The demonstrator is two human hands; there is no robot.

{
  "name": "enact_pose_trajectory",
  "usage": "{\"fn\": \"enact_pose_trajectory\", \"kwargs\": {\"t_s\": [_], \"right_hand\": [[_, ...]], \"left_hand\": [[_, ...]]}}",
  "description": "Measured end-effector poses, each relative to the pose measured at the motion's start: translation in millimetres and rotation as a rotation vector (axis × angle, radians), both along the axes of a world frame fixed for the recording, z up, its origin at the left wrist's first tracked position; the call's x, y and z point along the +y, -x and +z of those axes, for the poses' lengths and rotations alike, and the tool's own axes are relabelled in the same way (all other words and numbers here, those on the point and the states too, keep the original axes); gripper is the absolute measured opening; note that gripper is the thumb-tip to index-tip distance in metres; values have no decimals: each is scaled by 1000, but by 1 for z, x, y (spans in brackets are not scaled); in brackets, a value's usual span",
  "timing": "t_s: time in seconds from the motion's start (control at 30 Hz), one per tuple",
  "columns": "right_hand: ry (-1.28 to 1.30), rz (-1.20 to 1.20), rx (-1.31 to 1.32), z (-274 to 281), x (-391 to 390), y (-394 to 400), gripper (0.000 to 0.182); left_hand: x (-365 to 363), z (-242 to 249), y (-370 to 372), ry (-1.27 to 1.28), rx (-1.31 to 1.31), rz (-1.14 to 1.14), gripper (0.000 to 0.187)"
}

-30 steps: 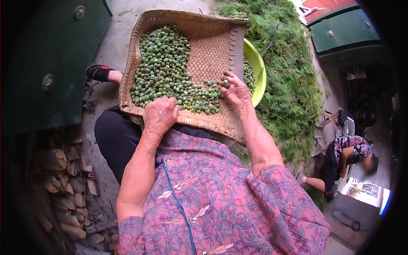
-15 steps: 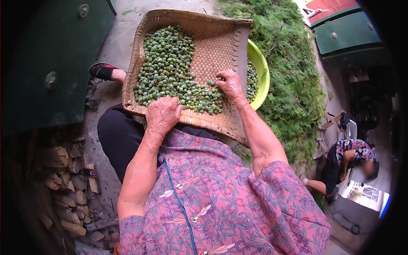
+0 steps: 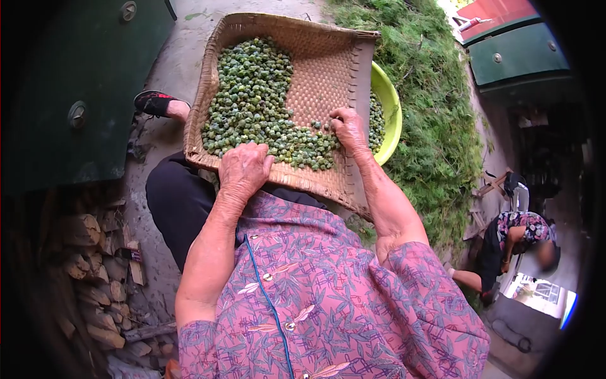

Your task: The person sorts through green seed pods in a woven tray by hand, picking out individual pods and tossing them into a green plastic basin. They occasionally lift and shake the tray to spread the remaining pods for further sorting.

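Observation:
A woven winnowing basket point(image 3: 319, 82) rests across my lap, its open flat lip on the right. Small round green cones or fruits point(image 3: 252, 95) are heaped along its left side and near edge. My left hand point(image 3: 245, 167) is closed over the near rim, its fingertips at the edge of the heap. Toward the lip, my right hand point(image 3: 349, 131) has its fingers curled together just above the weave. A few loose green pieces lie by its fingertips; whatever is inside the fingers is hidden. Under the lip stands a yellow-green basin point(image 3: 392, 120) holding more of the green pieces.
Cut green conifer branches point(image 3: 435, 145) cover the ground to the right. Split firewood point(image 3: 95, 284) is stacked at lower left, below a dark green cabinet point(image 3: 57, 95). Another person point(image 3: 521, 234) bends forward at the far right. A shoe point(image 3: 151, 103) shows beyond the basket.
My right hand has moved slightly right, toward the lip, its fingers curling in more. The left hand stays on the near rim.

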State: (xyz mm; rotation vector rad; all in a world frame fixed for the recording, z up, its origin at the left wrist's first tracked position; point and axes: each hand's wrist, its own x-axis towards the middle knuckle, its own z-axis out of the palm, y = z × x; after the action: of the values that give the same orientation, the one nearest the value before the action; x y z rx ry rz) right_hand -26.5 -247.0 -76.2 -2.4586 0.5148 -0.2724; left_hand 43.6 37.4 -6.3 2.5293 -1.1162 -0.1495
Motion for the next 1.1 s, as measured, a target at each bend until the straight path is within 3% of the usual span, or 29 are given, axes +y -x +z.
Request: {"fn": "enact_pose_trajectory", "kwargs": {"t_s": [0.13,0.23,0.33,0.43,0.47,0.53,0.7,0.97,1.1], "right_hand": [[70,-311,-204,15,-37,31,18],[97,-469,-134,21,-64,56,17],[262,-438,-8,24,-76,68,22],[371,-343,-43,19,-68,59,23],[309,-214,-86,17,-64,53,22],[119,-192,-93,22,-33,32,21],[194,98,71,18,26,-6,24],[156,193,195,11,33,-25,19],[43,82,-35,5,19,-19,18]], "left_hand": [[-1,2,1,-11,13,0,20],[-2,2,1,0,15,-4,21],[-1,3,1,-1,14,-1,21],[-1,1,1,2,12,6,21],[-1,1,1,0,12,8,21],[-1,1,1,4,-1,5,21],[0,-1,1,2,-4,13,20],[0,-1,2,10,-7,18,19],[0,-2,1,-12,-7,17,19]]}}
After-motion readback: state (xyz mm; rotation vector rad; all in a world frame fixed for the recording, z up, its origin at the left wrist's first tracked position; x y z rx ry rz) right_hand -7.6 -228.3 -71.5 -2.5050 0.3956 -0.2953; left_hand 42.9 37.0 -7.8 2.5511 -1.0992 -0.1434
